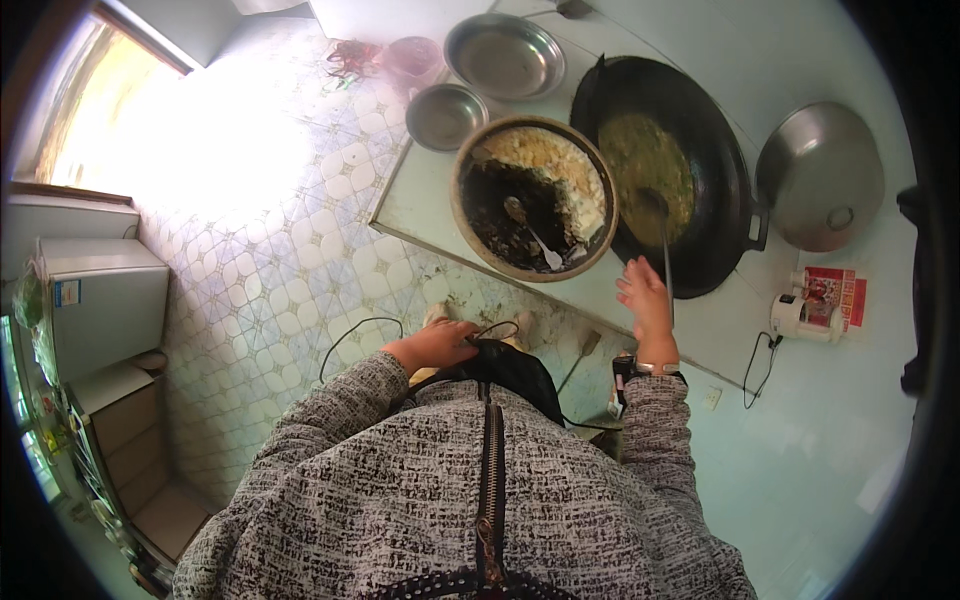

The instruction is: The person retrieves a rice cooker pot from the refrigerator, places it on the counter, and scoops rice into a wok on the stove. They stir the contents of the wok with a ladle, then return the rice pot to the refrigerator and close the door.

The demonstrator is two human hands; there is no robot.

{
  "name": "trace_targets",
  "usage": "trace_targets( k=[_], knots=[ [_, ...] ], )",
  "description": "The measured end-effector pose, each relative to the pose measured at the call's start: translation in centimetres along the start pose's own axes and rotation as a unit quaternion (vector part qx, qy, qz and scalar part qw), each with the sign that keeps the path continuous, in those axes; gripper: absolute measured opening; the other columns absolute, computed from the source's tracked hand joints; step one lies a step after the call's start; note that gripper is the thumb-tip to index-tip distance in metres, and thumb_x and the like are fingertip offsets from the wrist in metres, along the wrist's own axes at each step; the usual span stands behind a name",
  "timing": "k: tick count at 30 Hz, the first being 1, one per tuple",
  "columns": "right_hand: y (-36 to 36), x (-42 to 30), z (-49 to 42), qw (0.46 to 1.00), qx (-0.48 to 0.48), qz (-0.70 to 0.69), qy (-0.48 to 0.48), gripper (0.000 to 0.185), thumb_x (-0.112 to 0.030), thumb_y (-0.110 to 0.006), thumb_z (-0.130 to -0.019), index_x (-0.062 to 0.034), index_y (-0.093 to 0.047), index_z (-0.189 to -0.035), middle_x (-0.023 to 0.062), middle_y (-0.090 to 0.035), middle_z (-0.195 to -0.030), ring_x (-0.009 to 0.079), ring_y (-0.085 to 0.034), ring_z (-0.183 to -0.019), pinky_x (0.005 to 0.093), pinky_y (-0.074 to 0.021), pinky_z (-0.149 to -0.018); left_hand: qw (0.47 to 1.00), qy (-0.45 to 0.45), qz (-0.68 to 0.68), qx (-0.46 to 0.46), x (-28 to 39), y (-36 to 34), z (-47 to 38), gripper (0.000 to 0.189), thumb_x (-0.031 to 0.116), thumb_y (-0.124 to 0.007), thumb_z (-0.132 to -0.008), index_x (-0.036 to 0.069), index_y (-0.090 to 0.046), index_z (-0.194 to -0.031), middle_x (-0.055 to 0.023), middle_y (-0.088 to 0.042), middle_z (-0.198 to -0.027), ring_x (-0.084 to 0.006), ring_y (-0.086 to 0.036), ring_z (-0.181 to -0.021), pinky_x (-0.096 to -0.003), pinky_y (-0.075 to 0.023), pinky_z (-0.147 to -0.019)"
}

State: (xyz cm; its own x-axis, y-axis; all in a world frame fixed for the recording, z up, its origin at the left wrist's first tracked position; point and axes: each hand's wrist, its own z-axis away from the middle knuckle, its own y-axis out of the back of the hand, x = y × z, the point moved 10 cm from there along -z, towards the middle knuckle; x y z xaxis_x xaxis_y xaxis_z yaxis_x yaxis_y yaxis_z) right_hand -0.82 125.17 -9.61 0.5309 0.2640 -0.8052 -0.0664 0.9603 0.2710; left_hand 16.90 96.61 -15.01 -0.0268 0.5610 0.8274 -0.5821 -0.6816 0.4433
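My right hand [646,296] is raised over the counter's front edge, fingers spread and nothing visible in them. Right beside it runs the long metal handle of a ladle [667,259], whose bowl rests in the yellow-green liquid [649,176] of a large black wok [720,187]. Left of the wok stands a round, tan-rimmed pot [459,202], with pale crumbly food [574,176] along one side and a dark bare inside. A spoon with a white handle [544,249] lies in that pot. At my waist, my left hand [442,345] touches black fabric [510,367]; its grip is unclear.
Two metal basins [504,56] [446,118] sit behind the pot. Right of the wok are a metal lid [821,176] and a small white corded appliance [802,319]. A pink container [411,60] stands at the back. A white refrigerator [109,307] is at far left on the tiled floor [300,277].
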Motion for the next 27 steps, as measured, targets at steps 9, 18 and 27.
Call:
trace_targets(
  k=[9, 18, 27],
  knots=[
    [-4.8, -0.2, -2.1, 0.995, -0.025, -0.086, -0.047, 0.041, -0.035, -0.064, -0.087, -0.0028, -0.059, -0.112, 0.0071, -0.061, -0.107, 0.0218, -0.057, -0.097, 0.0378, -0.0465, -0.081, 0.983, 0.099, 0.155, 0.017, -2.1, 5.0, 0.8, 0.06, 0.042, -0.059, -0.086, 0.004, -0.044, -0.13, -0.0187, -0.058, -0.12, -0.0347, -0.054, -0.112, -0.0404, -0.0429, -0.094],
    [-5.4, -4.5, -5.0, 0.998, -0.011, -0.058, 0.031, 0.034, -0.019, -0.063, -0.083, 0.0061, -0.06, -0.107, 0.0137, -0.063, -0.096, 0.0221, -0.06, -0.089, 0.0355, -0.0494, -0.075, 0.85, 0.2, 0.305, 0.379, -2.9, 18.1, -3.6, 0.08, 0.049, -0.077, -0.064, -0.003, -0.049, -0.118, -0.0256, -0.053, -0.118, -0.036, -0.052, -0.111, -0.0398, -0.0441, -0.092],
    [-3.9, -4.0, -7.7, 0.961, -0.02, 0.276, -0.015, 0.041, -0.041, -0.063, -0.084, -0.0011, -0.054, -0.089, 0.0039, -0.037, -0.06, 0.0168, -0.029, -0.045, 0.0385, -0.0291, -0.044, 0.828, 0.191, 0.238, 0.47, -2.4, 19.5, -5.7, 0.051, 0.024, -0.076, -0.063, 0.002, -0.049, -0.099, -0.0227, -0.058, -0.098, -0.0397, -0.055, -0.096, -0.0452, -0.0459, -0.081]
  ],
)
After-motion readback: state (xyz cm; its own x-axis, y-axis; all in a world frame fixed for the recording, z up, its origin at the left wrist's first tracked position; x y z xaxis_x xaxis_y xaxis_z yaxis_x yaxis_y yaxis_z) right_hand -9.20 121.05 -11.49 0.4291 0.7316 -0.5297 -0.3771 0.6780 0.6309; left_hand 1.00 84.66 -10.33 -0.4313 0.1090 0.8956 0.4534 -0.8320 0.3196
